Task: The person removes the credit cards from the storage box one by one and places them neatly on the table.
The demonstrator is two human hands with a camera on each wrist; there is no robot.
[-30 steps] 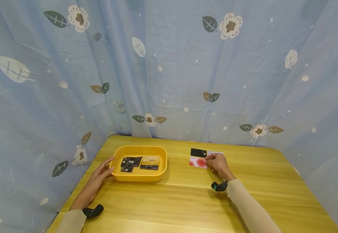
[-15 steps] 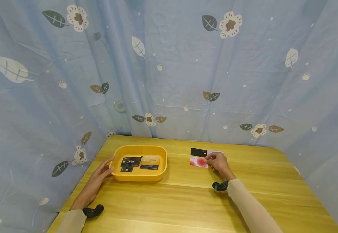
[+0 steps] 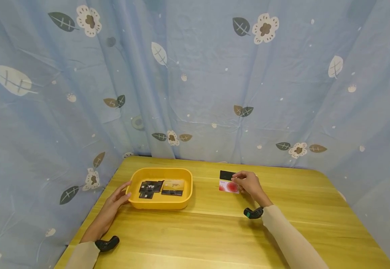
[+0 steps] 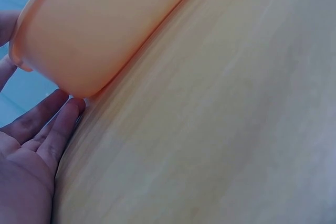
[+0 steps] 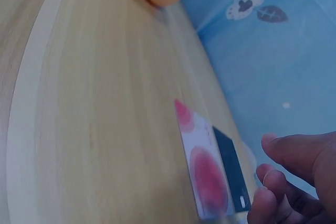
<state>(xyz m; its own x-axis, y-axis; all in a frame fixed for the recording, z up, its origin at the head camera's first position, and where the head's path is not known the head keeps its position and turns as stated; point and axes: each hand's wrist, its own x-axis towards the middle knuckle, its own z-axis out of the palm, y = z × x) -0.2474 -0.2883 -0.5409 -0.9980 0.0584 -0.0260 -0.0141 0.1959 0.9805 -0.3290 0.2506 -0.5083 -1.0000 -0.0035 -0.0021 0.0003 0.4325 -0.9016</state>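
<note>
My left hand (image 3: 112,205) rests against the left end of a yellow plastic basin (image 3: 161,205); in the left wrist view its fairly straight fingers (image 4: 60,124) touch the basin's outer wall near the base. Several black cards (image 3: 151,186) and a gold card (image 3: 173,185) lie inside the basin. My right hand (image 3: 250,185) hovers at the right edge of a black card (image 3: 226,175) and a pink-and-white card (image 3: 228,186), lying side by side. In the right wrist view, its thumb and loosely bent fingers stand apart with nothing between them. The hand mostly hides a pale card.
A wood-grain table (image 3: 195,239) carries everything. A blue curtain (image 3: 208,74) with flowers and leaves hangs behind its back edge and along the sides. Black wrist cameras (image 3: 107,244) sit on both wrists.
My right hand has shifted slightly up and left, from the pink-and-white card toward the black card, covering part of it. The left hand and basin stay put.
</note>
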